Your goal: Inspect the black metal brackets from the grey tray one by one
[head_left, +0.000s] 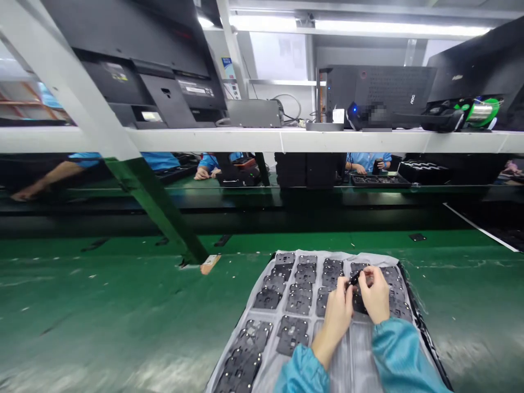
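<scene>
Between my two hands is a small black plastic part [353, 280], pinched by both over a compartment tray [282, 312]. My left hand [339, 303] grips its near left side, fingers closed. My right hand [375, 293] has its fingertips closed on the other side. Flat black plastic parts [301, 297] with small bright dots lie overlapped in rows in the tray's compartments. A translucent whitish sheet lines the tray. My forearms hide some of the compartments, and my fingers cover most of the held part.
The tray rests on a green bench [123, 316]. A slanted post [151, 202], white above and green below, meets the bench at left. A shelf [245, 140] with monitors crosses ahead. Beyond it, co-workers' hands [360, 168] show. A small black piece [417, 237] lies at the back right.
</scene>
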`<state>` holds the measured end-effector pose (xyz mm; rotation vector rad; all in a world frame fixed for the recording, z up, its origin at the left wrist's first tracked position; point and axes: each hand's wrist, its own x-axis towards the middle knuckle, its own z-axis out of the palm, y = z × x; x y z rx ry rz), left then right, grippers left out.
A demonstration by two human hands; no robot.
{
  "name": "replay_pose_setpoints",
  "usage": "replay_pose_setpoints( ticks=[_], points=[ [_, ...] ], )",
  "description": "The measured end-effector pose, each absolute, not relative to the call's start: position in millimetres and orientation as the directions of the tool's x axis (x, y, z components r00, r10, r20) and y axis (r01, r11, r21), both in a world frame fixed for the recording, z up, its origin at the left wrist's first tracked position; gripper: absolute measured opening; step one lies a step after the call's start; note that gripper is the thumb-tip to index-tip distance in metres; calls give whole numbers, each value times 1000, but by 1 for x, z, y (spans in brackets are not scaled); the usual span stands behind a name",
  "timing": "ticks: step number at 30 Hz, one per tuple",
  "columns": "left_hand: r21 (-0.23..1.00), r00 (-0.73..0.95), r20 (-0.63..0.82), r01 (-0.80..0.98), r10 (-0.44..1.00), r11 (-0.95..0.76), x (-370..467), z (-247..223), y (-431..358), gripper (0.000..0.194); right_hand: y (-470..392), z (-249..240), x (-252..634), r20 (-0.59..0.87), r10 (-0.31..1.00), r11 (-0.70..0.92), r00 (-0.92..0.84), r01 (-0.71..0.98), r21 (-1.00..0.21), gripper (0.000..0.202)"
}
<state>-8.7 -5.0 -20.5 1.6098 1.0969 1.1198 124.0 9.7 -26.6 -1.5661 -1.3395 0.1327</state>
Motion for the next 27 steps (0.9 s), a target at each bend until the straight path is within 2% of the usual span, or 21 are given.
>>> replay_pose_setpoints(
  ticks=[9, 12, 15, 18, 20, 22, 24, 25, 27],
  points=[
    [820, 269, 343, 382, 900, -427, -8, -31, -4, 23, 6, -28, 124, 601, 750, 171, 276, 797, -579, 18],
    [847, 243, 323, 356, 915, -394, -8, -33, -4, 23, 7, -27, 122, 601, 752, 175, 270, 798, -577, 17],
    [931, 165, 239, 240, 957, -274, -9, -32, -2, 23, 10, -21, 134, 597, 737, 171, 316, 768, -617, 16],
    [983, 68, 167, 60, 984, -171, -9, -26, 1, 25, 14, -12, 172, 576, 564, 119, 592, 632, -766, 16],
    [990, 44, 134, -58, 990, -131, -9, -20, 1, 30, 14, -9, 208, 448, 359, 164, 819, 417, -894, 20],
    [983, 68, 103, -160, 992, -91, -9, -14, 1, 37, 12, -8, 239, 273, 228, 279, 935, 206, -938, 25],
    [971, 119, 78, -233, 990, -48, -8, -9, 0, 41, 11, -7, 254, 181, 223, 357, 958, 92, -929, 29],
    [966, 142, 71, -255, 987, -32, -8, -7, 0, 41, 11, -7, 254, 184, 263, 374, 947, 76, -925, 33],
    [962, 174, 55, -273, 983, -6, -7, -6, -1, 40, 12, -6, 237, 251, 422, 375, 871, 84, -923, 42]
  ],
)
